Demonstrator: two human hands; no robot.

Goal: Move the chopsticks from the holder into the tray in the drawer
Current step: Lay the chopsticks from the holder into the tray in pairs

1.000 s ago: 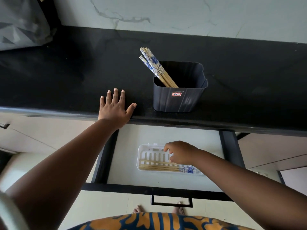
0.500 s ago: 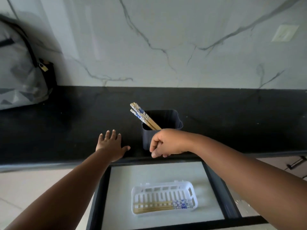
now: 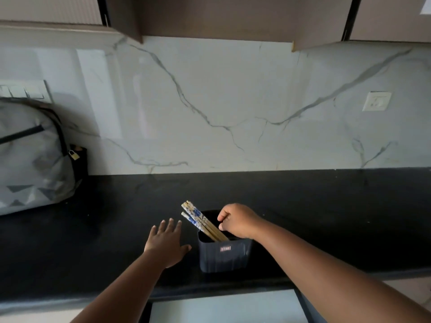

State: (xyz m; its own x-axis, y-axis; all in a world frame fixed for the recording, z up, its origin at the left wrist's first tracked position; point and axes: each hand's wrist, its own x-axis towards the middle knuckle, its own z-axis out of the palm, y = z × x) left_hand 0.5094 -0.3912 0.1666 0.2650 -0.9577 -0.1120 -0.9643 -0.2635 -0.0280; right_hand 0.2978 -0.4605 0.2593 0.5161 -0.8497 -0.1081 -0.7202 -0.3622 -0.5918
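Note:
A dark square holder (image 3: 225,255) stands near the front edge of the black counter (image 3: 326,217). Several wooden chopsticks (image 3: 203,221) with blue-and-white tops lean out of its left corner. My right hand (image 3: 238,220) hovers over the holder's opening, fingers curled, just right of the chopsticks and holding nothing that I can see. My left hand (image 3: 168,243) lies flat on the counter, fingers spread, left of the holder. The open drawer (image 3: 224,308) shows only its pale floor at the bottom edge; the tray is out of view.
A grey backpack (image 3: 30,159) with a small padlock leans on the marble wall at the far left of the counter. A socket (image 3: 376,101) is on the wall at right. Brown cupboards (image 3: 210,17) hang overhead.
My right hand left the tray in the drawer, rose past the counter edge and now sits over the holder. The view tilted upward, so the tray dropped out of sight. The left hand stayed put.

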